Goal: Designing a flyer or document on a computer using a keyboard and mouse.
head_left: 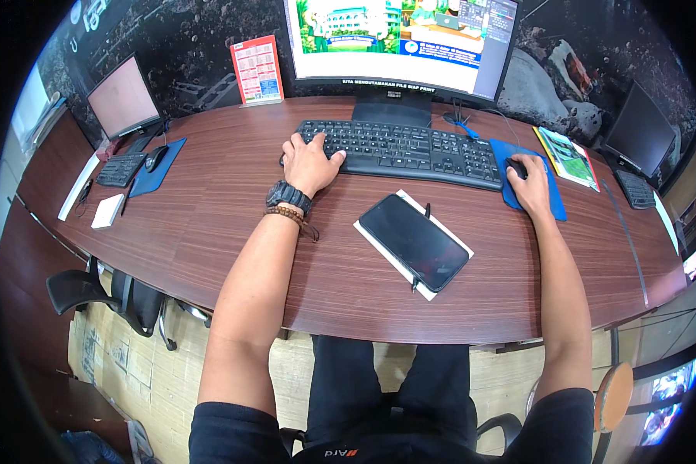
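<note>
Far left on the desk point(209, 185): 1 tilted screen point(124, 94), 1 small keyboard point(121, 170), and 1 left mouse point(156, 158) at that keyboard's 2 o'clock. A white block point(108, 210) lies at 9 o'clock from the left hand point(308, 166), well apart. A red-edged calendar point(258, 69) stands at 11 o'clock from the same hand.

Left hand: grip released, fingers spread over the left end of the keyboard point(410, 151). Most of the keyboard extends toward 3 o'clock from it. Whether any key is pressed cannot be told. The wrist bears 1 black watch point(289, 197) and a bead bracelet point(286, 211).

The lit monitor point(398, 58) stands beyond the keyboard, at 1 o'clock from the left hand. A dark phone point(415, 241) lies at 4 o'clock from it, atop 1 white pad point(431, 291), with 1 pen point(428, 209) partly underneath.

Right hand point(530, 185): grasping the mouse point(516, 168), which sits beneath the fingers at 11 o'clock, on a blue mat point(553, 203). A booklet point(568, 158) lies at 2 o'clock, near.
</note>
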### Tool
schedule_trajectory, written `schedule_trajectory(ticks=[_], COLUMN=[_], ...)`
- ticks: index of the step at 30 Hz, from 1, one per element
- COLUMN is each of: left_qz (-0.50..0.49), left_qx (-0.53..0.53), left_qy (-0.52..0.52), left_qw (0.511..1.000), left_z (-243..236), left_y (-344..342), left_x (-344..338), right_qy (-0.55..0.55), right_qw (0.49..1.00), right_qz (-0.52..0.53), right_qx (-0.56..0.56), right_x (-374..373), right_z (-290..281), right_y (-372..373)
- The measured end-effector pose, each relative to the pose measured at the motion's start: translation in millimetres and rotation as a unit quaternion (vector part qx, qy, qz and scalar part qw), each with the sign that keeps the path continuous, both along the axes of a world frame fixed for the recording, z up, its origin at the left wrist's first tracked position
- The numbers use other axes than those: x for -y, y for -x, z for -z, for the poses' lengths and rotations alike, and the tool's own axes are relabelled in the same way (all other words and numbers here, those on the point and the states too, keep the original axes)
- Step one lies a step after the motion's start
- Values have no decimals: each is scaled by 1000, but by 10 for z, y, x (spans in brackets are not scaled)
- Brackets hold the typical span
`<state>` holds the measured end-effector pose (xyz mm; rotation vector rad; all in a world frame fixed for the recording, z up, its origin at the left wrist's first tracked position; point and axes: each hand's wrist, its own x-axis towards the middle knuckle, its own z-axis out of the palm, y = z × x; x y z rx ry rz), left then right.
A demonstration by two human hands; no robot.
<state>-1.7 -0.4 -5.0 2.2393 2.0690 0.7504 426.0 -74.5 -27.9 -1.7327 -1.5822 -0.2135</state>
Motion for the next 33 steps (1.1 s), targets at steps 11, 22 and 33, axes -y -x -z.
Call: schedule_trajectory(ticks=[11,22,33], left_qz=[211,69,7], left_qx=[22,-1,11], left_qy=[-71,-71,4], left_qw=[975,995,1000], left_z=[155,125,65], left_y=[-169,-42,-39], left_x=[-118,-70,-42], right_qy=[-2,-12,-7], right_qw=[1000,1000,1000], right_qz=[-3,21,-2], right_qx=[3,0,-10], right_x=[-12,-21,-15], right_z=[10,25,16], right_y=[-1,-11,-22])
